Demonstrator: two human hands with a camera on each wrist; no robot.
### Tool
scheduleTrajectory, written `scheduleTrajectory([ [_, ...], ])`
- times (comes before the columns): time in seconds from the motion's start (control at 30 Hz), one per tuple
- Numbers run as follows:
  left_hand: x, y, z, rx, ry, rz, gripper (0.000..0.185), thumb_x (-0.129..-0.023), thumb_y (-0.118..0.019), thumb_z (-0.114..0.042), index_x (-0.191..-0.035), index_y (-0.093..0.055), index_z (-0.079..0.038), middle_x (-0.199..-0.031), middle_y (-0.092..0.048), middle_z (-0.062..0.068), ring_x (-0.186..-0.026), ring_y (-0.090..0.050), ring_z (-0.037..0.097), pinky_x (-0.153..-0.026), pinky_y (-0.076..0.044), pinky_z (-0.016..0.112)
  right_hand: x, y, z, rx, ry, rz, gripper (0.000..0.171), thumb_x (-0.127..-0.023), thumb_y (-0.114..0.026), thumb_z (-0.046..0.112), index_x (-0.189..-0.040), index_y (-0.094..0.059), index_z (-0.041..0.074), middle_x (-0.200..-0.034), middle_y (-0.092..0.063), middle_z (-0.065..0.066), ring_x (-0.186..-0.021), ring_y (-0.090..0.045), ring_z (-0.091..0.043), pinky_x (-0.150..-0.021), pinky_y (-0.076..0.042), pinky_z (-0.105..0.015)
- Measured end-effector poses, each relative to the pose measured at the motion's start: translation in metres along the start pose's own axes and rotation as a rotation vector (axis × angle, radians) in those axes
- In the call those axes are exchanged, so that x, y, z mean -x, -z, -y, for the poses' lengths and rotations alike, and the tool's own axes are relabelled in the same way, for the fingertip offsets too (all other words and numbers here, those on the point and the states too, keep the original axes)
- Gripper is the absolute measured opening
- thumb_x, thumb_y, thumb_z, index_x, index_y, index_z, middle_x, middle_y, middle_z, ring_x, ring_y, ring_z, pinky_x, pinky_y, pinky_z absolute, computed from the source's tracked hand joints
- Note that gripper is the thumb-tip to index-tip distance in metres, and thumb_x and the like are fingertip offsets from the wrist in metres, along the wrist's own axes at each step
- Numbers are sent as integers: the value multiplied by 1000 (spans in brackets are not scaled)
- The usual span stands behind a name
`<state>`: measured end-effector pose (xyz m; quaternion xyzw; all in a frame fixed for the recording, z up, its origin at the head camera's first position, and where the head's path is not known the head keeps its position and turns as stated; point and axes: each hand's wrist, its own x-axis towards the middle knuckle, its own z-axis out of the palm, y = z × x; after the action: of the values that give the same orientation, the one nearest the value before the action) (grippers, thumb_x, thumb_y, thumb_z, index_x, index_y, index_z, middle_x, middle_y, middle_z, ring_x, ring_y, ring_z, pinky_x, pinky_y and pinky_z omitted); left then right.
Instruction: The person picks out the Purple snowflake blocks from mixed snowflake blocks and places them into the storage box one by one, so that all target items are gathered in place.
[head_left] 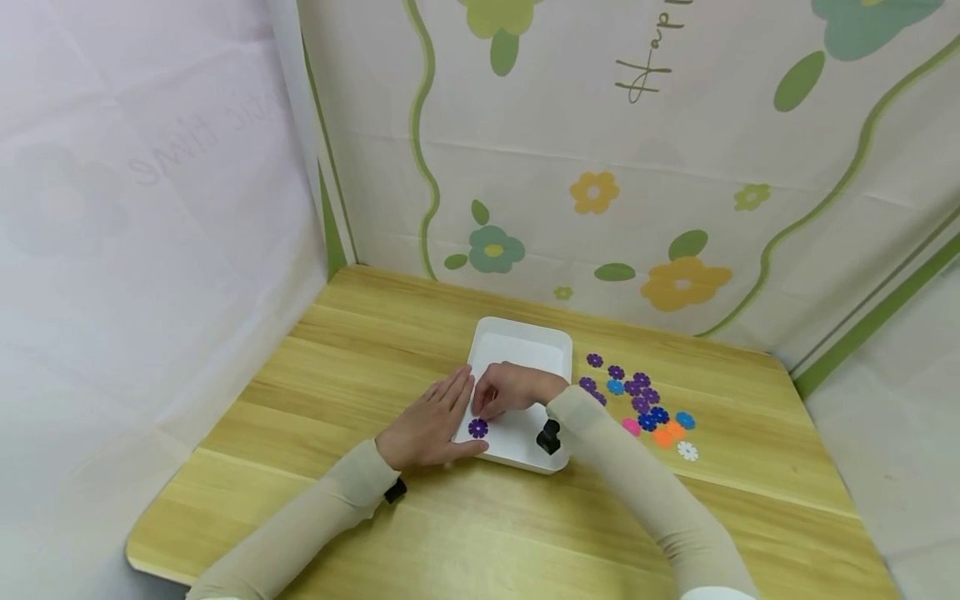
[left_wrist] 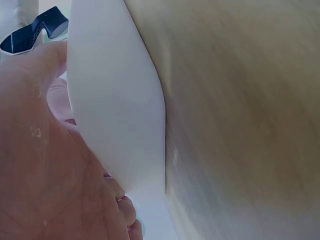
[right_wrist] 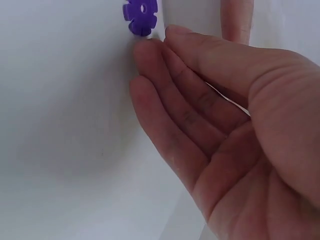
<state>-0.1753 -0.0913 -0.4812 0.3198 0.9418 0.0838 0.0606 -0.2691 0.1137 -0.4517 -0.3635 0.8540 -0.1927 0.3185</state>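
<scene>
A white tray (head_left: pixel 522 335) lies on the wooden table. My left hand (head_left: pixel 431 423) rests along its left rim, fingers extended and thumb lying across the near-left corner; the left wrist view shows the palm (left_wrist: pixel 50 150) against the tray's outer wall. Inside the tray, a purple flower-shaped disc (head_left: pixel 477 428) sits by that corner. My right hand (head_left: pixel 510 390) reaches over the tray with bent fingers. In the right wrist view its fingertips (right_wrist: pixel 148 52) are right at the lower edge of the purple disc (right_wrist: pixel 142 15); whether they pinch it cannot be seen.
Right of the tray lie loose flower discs: several purple ones (head_left: pixel 641 380), dark blue (head_left: pixel 647 422), light blue (head_left: pixel 685 420), orange (head_left: pixel 663 436), pink (head_left: pixel 632 427) and white (head_left: pixel 687 451). A flower-printed curtain (head_left: pixel 525 167) hangs behind the table.
</scene>
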Motion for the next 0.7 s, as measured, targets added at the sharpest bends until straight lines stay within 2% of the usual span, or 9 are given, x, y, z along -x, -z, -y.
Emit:
scheduleTrajectory([
  [0.2,0,-2,1,-16,9,7,110,-99,-41,-79,-167,-15,4,-178,-8,21,-166,-12,35,-133,-24,51,15,9,-3,55,-25,-40,12,-98,-77,15,-109,-80,12,-104,-78,6,-93,-69,-6,-92,-60,-29],
  [0.37,-1,-4,1,-16,18,15,111,-99,-40,-80,-167,-14,3,-178,-6,20,-166,-11,35,-133,-24,51,38,22,-10,76,-48,-82,15,-97,-78,14,-112,-79,9,-103,-78,5,-93,-69,-5,-90,-60,-26],
  [0.5,-1,-2,1,-9,22,17,111,-99,-41,-79,-168,-13,3,-178,-5,20,-167,-11,35,-134,-23,51,65,34,-17,68,-39,-131,19,-97,-77,13,-115,-78,4,-106,-79,-2,-95,-71,-8,-90,-61,-27],
  [0.7,0,0,0,2,5,15,109,-100,-41,-78,-167,-14,4,-178,-5,21,-166,-10,36,-134,-22,51,104,43,-40,55,-38,-215,22,-99,-75,12,-119,-76,2,-110,-78,-6,-96,-73,-10,-87,-63,-29],
])
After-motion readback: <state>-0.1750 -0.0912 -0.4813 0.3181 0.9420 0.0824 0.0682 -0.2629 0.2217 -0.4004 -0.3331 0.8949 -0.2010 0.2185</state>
